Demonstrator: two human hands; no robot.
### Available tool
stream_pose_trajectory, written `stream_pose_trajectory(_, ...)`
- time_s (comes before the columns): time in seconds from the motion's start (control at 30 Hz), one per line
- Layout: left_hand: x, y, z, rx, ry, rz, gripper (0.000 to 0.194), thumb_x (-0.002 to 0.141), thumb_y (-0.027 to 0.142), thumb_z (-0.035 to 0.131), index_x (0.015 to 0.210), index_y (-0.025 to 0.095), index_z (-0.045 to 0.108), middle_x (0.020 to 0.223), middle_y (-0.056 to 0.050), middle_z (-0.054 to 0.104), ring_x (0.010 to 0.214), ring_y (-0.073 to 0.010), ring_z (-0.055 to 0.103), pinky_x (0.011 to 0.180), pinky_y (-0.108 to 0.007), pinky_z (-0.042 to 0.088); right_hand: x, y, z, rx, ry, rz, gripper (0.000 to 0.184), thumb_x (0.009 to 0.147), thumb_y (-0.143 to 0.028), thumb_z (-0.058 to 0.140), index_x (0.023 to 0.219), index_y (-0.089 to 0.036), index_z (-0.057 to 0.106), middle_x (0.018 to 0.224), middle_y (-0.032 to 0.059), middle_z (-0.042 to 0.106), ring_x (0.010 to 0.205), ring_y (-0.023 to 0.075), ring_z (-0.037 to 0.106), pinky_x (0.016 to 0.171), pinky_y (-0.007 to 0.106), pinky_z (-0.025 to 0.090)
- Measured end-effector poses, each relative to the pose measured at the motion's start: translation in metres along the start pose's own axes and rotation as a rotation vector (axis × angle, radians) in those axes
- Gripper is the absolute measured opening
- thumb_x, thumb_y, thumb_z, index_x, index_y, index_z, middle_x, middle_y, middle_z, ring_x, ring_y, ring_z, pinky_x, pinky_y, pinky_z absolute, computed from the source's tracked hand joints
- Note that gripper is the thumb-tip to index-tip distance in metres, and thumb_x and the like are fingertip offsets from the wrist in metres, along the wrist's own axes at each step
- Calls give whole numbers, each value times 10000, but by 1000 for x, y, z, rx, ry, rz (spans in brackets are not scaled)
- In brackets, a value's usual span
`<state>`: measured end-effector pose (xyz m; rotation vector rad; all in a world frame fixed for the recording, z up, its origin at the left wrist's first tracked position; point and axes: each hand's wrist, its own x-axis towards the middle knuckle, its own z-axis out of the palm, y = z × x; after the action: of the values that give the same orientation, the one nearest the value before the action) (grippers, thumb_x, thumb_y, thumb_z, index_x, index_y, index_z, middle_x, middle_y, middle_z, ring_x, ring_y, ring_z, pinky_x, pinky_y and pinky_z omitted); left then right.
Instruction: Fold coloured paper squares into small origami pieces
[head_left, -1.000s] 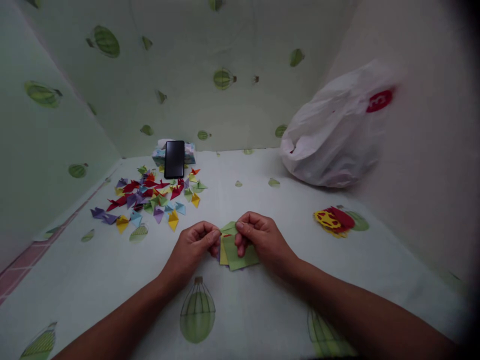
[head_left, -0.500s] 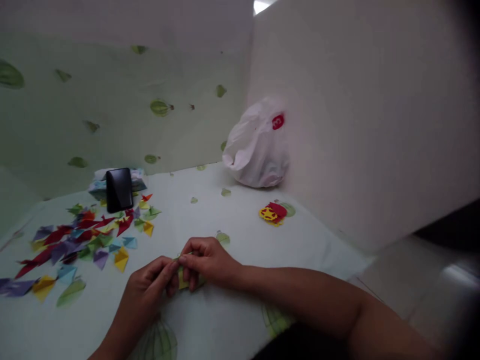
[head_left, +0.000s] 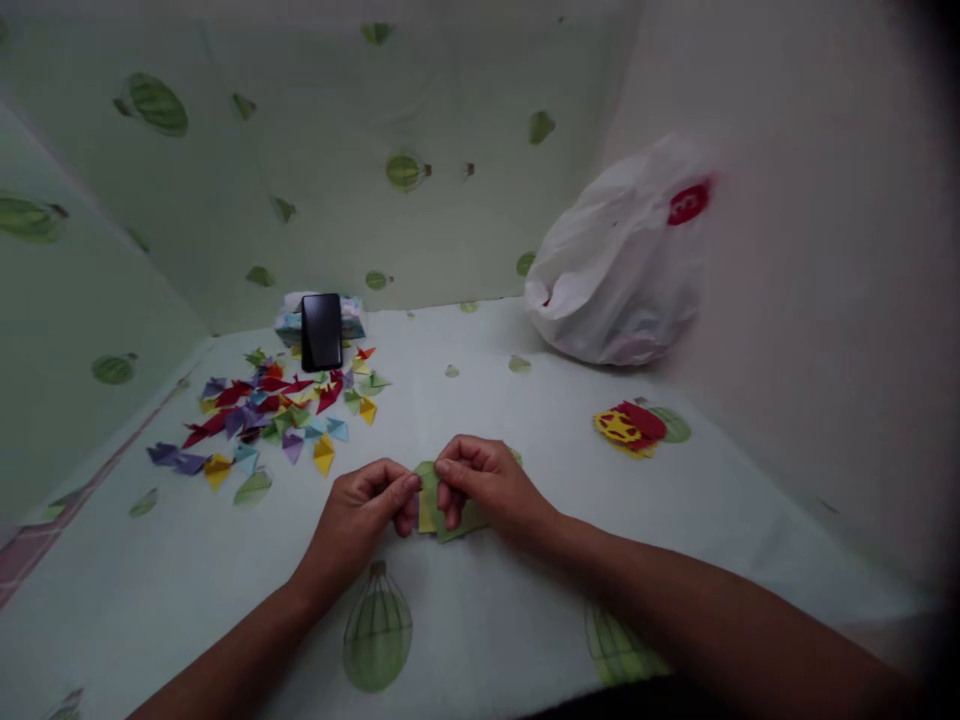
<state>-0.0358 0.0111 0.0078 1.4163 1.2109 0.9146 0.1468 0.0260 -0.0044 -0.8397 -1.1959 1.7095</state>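
Note:
Between my two hands is a small piece of green folded paper [head_left: 427, 474]. My left hand [head_left: 366, 506] is closed, pinching its left side between thumb and fingers. The thumb and fingers of my right hand [head_left: 491, 486] pinch the right side, close to the left fingertips. Below the fingers lie square paper sheets [head_left: 459, 524], green and yellow with a purple edge showing at the left. My right hand covers part of these sheets. How the held paper is folded is too small to make out.
Many small folded paper shapes [head_left: 262, 405] in several colours are spread at the left. Behind them a black phone [head_left: 322, 332] leans on a tissue box [head_left: 352, 316]. A white plastic bag [head_left: 615, 265] stands at the back right, with red and yellow cut-outs [head_left: 630, 428] in front.
The view swung to the right, then back. Both hands stay together on the green paper, and its top now shows between the fingertips. The things around have not moved on the table.

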Motion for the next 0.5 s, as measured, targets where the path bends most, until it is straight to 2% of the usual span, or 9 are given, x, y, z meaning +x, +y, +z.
stream_pose_trajectory(0.13, 1, -2, 0, -68, -33, -23, 269, 872, 354, 623, 687, 159, 613, 609, 26, 622, 524, -87, 564, 557, -205, 452, 0, -1, -1, -13, 9, 32, 267, 826, -387, 688, 743, -167, 562, 568, -37, 647, 404, 87, 588, 427, 196, 460)
stream_pose_trajectory(0.27, 4, -3, -1, -63, 2, -42, 258, 859, 334, 643, 678, 155, 604, 573, 34, 596, 485, -81, 525, 520, -205, 431, 1, -4, -4, -40, 36, 52, 272, 833, -385, 683, 729, -170, 554, 566, -35, 642, 408, 84, 577, 438, 197, 448)
stream_pose_trajectory(0.33, 4, -3, -2, -15, 61, -15, 251, 875, 327, 628, 690, 160, 602, 570, 36, 585, 492, -88, 523, 521, -211, 433, 3, -5, -6, -26, 73, 59, 272, 841, -383, 674, 725, -169, 551, 567, -35, 640, 411, 80, 573, 442, 192, 441)
stream_pose_trajectory(0.4, 3, -4, -4, 114, 175, 84, 225, 904, 299, 602, 720, 168, 609, 583, 35, 575, 519, -99, 528, 538, -220, 438, 4, -6, -8, 0, 109, 74, 270, 844, -377, 668, 721, -169, 546, 561, -37, 635, 409, 76, 569, 440, 186, 431)
stream_pose_trajectory(0.5, 0, -5, -4, 413, 323, 451, 76, 893, 208, 634, 823, 180, 641, 731, 2, 619, 677, -130, 582, 657, -253, 479, 4, -7, -7, 6, 114, 105, 267, 842, -365, 664, 711, -168, 540, 549, -41, 624, 398, 71, 554, 429, 182, 420)
